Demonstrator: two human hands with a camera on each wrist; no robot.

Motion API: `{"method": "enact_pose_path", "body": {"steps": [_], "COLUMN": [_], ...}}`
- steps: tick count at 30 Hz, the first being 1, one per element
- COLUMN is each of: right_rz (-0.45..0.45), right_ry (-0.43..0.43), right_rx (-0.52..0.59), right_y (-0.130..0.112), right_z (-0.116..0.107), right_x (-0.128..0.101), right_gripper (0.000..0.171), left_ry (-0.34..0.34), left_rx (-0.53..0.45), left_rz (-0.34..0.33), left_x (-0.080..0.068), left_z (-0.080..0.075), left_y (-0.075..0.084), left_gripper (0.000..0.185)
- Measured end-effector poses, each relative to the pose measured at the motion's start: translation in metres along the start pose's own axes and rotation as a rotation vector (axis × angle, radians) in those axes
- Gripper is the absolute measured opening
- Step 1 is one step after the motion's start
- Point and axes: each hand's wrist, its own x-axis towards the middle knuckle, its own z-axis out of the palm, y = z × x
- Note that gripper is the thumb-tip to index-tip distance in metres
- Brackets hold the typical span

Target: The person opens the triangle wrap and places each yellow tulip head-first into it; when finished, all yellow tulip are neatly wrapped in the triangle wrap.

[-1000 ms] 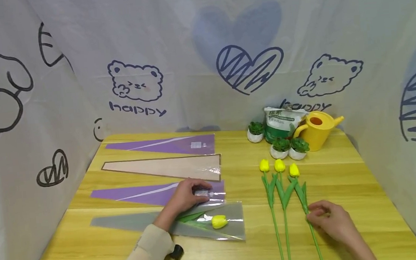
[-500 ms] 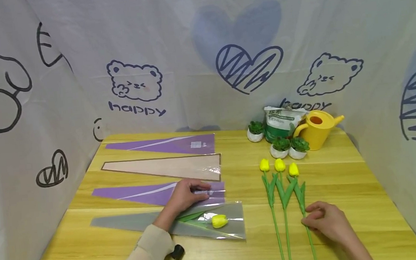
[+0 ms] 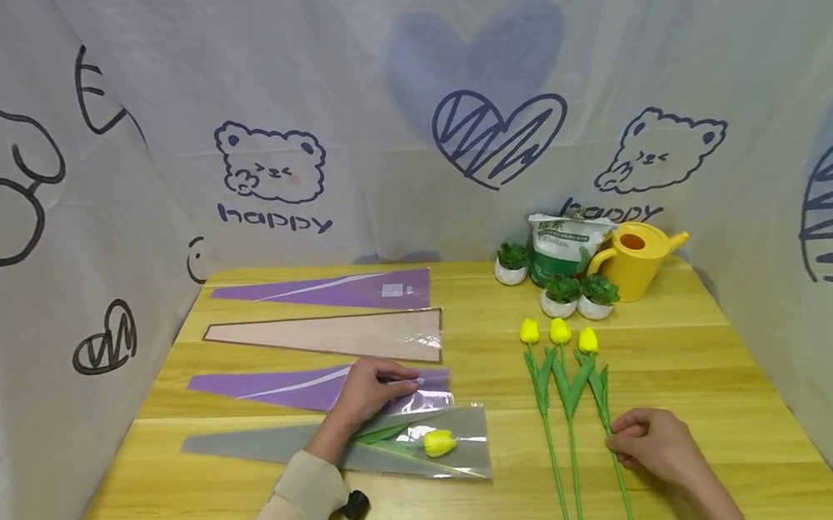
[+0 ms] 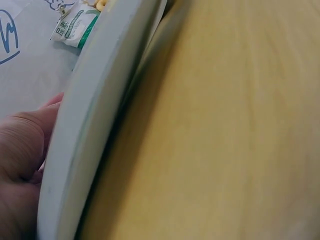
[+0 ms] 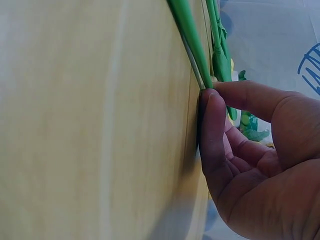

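In the head view my left hand [image 3: 370, 390] pinches the near purple flower sleeve [image 3: 270, 384] by its wide right part, where the plastic buckles; the fingertips are partly hidden. In the left wrist view only part of the left hand [image 4: 22, 165] shows behind a blurred pale edge. My right hand [image 3: 660, 444] pinches the stem of the rightmost yellow tulip [image 3: 587, 341] between thumb and index finger, just below its leaves. The right wrist view shows this grip on the green stem [image 5: 192, 45] close above the table. Two more tulips [image 3: 560, 331] [image 3: 529, 331] lie to its left.
Below the left hand lies a grey clear sleeve [image 3: 253, 445] with a yellow tulip [image 3: 438, 443] inside. Farther back lie a beige sleeve [image 3: 318, 335] and another purple sleeve [image 3: 314, 291]. Potted succulents [image 3: 560, 296], a green-white bag [image 3: 566, 245] and a yellow watering can [image 3: 635, 260] stand back right.
The near purple sleeve has slid slightly right and its wide end has buckled under my left fingers. My right hand has shifted a little left, swinging the rightmost tulip's stem left.
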Motion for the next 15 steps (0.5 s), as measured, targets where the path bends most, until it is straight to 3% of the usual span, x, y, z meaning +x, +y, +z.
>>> {"method": "enact_pose_path", "body": {"steps": [10, 15], "right_rz": [-0.013, -0.014], "right_ry": [-0.006, -0.006], "right_rx": [0.005, 0.011], "right_y": [0.0005, 0.0013], "right_z": [0.0001, 0.0002], "right_x": [-0.0003, -0.0003], "right_gripper": [0.024, 0.024], "left_ry": [0.036, 0.043], "left_rx": [-0.091, -0.091], "left_rz": [0.025, 0.001], "left_x": [0.0011, 0.0012], "left_z": [0.0027, 0.0039], "left_y": [-0.0001, 0.0015], "left_gripper": [0.013, 0.009]}}
